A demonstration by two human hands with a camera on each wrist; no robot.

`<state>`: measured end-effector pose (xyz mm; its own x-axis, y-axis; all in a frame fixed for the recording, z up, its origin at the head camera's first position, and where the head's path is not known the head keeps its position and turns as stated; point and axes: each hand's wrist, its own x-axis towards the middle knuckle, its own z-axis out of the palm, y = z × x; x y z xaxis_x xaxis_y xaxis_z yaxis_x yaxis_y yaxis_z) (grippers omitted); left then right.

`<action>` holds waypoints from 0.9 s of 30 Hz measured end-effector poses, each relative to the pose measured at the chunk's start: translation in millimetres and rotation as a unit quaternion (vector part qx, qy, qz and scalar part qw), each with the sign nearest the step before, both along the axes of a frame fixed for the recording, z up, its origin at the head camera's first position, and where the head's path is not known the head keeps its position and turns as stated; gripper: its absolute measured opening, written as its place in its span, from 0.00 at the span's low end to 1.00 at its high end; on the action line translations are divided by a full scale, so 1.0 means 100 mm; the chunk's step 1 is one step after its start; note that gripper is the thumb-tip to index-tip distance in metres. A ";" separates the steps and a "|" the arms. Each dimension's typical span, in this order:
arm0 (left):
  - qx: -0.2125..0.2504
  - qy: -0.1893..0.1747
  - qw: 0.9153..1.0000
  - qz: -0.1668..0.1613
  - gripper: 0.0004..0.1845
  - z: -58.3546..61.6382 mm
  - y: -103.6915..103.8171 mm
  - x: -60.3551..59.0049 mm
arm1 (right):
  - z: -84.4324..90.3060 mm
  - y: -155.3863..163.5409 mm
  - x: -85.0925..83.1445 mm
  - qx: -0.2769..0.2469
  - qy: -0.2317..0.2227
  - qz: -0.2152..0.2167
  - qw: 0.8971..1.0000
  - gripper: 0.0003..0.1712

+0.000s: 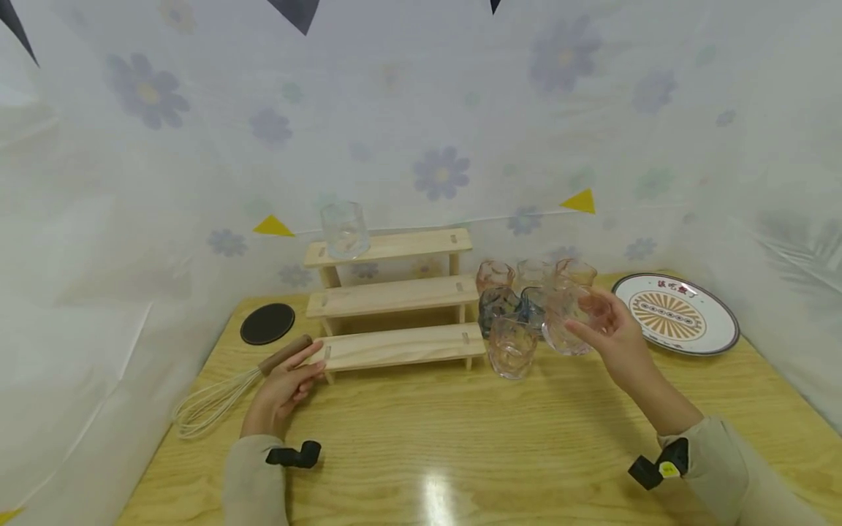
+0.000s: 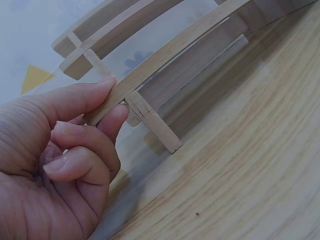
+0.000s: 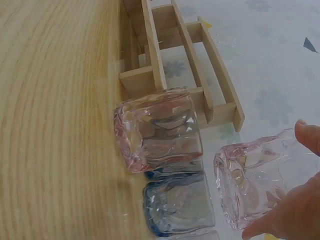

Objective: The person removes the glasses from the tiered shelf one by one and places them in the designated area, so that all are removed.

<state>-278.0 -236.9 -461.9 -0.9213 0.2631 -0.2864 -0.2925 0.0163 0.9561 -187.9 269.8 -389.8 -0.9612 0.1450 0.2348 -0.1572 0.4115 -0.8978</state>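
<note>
A three-tier wooden shelf (image 1: 401, 346) stands on the table, and my left hand (image 1: 281, 394) pinches the left end of its lowest board between thumb and finger. In the left wrist view that hand (image 2: 75, 160) has its other fingers curled beneath. My right hand (image 1: 617, 334) holds a pale pink glass (image 1: 564, 332) by its side, raised above the table. The right wrist view shows this glass (image 3: 252, 182) tilted beside a pink glass (image 3: 159, 131) and a blue glass (image 3: 180, 205). One clear glass (image 1: 345, 232) sits at the left of the top tier.
Several pink, clear and blue glasses (image 1: 495, 276) cluster right of the shelf. Behind my right hand a patterned plate (image 1: 723, 332) lies at the right. A whisk (image 1: 220, 398) with a wooden handle and a black round coaster (image 1: 267, 324) lie at the left. Flowered sheeting (image 1: 395, 109) encloses the table.
</note>
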 end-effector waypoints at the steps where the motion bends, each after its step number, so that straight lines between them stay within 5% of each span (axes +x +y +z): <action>1: 0.000 0.000 1.000 -0.001 0.36 0.00 0.00 0.00 | -0.03 0.02 0.01 -0.004 -0.007 -0.005 1.000 0.36; 15: -0.004 -0.005 1.000 0.000 0.35 0.01 0.01 0.02 | -0.40 0.06 -0.02 0.003 -0.086 -0.017 0.996 0.40; 27: 0.001 -0.004 1.000 0.002 0.35 -0.01 0.01 0.00 | -0.56 0.00 -0.07 -0.049 -0.094 -0.021 0.994 0.40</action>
<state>-278.4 -235.7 -463.1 -0.9199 0.2594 -0.2941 -0.3010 0.0137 0.9535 -195.2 270.1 -445.7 -0.9792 0.1998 0.0346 0.0325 0.3233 -0.9457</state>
